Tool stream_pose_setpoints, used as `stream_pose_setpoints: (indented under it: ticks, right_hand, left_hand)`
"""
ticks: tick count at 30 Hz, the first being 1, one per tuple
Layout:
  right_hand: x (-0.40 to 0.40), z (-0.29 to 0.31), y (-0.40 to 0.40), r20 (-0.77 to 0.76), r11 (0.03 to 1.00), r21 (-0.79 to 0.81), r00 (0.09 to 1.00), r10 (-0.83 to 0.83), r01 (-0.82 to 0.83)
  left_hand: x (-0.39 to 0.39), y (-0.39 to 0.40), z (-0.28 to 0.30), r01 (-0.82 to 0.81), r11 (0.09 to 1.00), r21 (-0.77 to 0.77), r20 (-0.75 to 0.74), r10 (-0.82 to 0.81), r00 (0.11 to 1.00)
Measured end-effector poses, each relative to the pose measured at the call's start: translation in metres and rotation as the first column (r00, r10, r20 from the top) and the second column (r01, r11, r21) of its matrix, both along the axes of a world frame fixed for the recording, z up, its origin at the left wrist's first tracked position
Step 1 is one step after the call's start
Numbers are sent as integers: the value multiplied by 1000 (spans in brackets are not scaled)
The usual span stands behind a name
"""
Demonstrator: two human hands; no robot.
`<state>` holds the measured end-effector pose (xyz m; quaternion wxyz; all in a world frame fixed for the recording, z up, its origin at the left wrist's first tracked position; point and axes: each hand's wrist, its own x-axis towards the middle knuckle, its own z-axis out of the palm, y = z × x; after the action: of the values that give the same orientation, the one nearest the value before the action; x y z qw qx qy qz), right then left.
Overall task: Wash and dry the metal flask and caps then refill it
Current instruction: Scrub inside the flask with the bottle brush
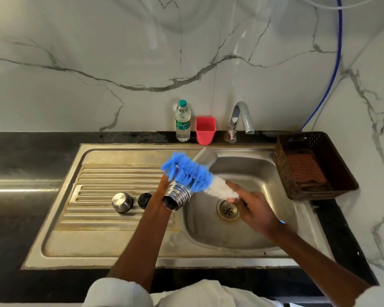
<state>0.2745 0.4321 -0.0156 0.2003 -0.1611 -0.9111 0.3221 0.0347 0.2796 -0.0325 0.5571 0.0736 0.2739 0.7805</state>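
Right-hand fingers (252, 201) curled around brush (195, 176) handle, center-right of frame; bristles laid across metal flask (182, 189). Left hand (164, 185) mostly hidden behind flask, apparently gripping it, tilted over sink (242, 229), mouth toward camera. Steel cap (122, 202) and black cap (144, 200) resting on drainboard (102, 185), left of center.

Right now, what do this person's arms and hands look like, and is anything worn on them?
Both forearms are bare, and the left hand and right hand wear no gloves, rings or watch that I can see. White sleeves are pushed up around the elbows.
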Motion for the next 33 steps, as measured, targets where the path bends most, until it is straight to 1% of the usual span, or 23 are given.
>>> stream_pose_setpoints:
  ticks: [1, 2, 3, 4, 5, 7, 8, 10, 12, 14, 15, 16, 18, 20, 21, 23, 24, 26, 27, 28, 30, 31, 33]
  right_hand:
    - [-5, 1, 3, 7, 997, -20, 997, -73, 73]
    - [-12, 3, 6, 24, 982, -72, 985, -171, 172]
    - [-18, 5, 11, 52, 954, -127, 962, -266, 271]
    - [-22, 6, 16, 77, 926, -163, 940, -333, 341]
    - [-24, 7, 19, 94, 914, -172, 930, -356, 367]
    - [-22, 10, 15, 82, 937, -163, 951, -299, 309]
    - [-18, 9, 9, 60, 954, -160, 967, -247, 253]
    - [-7, 12, -8, 5, 986, -125, 994, -111, 111]
    - [3, 13, -20, -52, 999, -34, 998, 26, -28]
    - [6, 9, -18, -69, 998, -5, 996, 64, -65]
    - [4, 7, -15, -53, 999, -20, 998, 29, -30]
    - [0, 6, -11, -32, 998, -55, 999, -36, 35]
    - [-10, 5, 0, 18, 966, -134, 975, -221, 222]
    - [-16, 5, 9, 62, 917, -181, 934, -351, 356]
    - [-16, 5, 10, 68, 913, -190, 932, -355, 362]
    - [-10, 6, 2, 63, 939, -184, 957, -283, 290]
    - [-4, 7, -5, 49, 957, -178, 974, -222, 227]
    - [9, 11, -21, -19, 989, -129, 997, -69, 66]
    - [14, 12, -27, -62, 996, -91, 998, -2, -4]
    - [16, 11, -29, -87, 997, -67, 996, 36, -42]
    - [11, 8, -24, -66, 997, -78, 998, -5, 0]
    - [6, 6, -19, -34, 991, -112, 997, -73, 69]
    - [-5, 2, -4, 29, 948, -188, 966, -256, 257]
  left_hand:
    - [7, -1, 20, 49, 999, 23, -29, -48, 998]
    - [14, -5, 44, 139, 989, -54, 16, -138, 990]
    - [9, 5, 49, 214, 967, -139, 132, -196, 972]
    - [7, 4, 50, 244, 955, -169, 237, -201, 950]
    - [9, 2, 61, 241, 951, -194, 291, -179, 940]
    - [14, 8, 62, 143, 942, -303, 299, -48, 953]
    - [16, 7, 63, 101, 921, -376, 275, 7, 961]
    - [27, -1, 72, -48, 875, -483, 98, 109, 989]
    - [34, -17, 60, -194, 805, -560, -86, 177, 980]
    - [31, -25, 50, -239, 813, -530, -131, 200, 971]
    - [27, -22, 52, -167, 838, -520, -97, 137, 986]
    - [23, -17, 58, -39, 877, -479, -18, 35, 999]
    - [20, -6, 71, 129, 922, -366, 87, -104, 991]
    - [13, 2, 60, 217, 943, -251, 157, -182, 971]
    - [11, 5, 51, 250, 944, -213, 190, -211, 959]
    - [15, 3, 54, 221, 942, -251, 172, -181, 968]
    - [21, 0, 53, 138, 933, -332, 164, -87, 983]
    - [30, -5, 44, -41, 851, -524, 42, 74, 996]
    - [32, -10, 37, -158, 812, -562, -58, 153, 987]
    - [31, -13, 32, -209, 810, -549, -119, 172, 978]
    - [25, -9, 34, -120, 842, -527, -84, 89, 992]
    - [22, -7, 40, -52, 860, -508, -52, 30, 998]
    - [21, 2, 53, 91, 915, -393, 51, -77, 996]
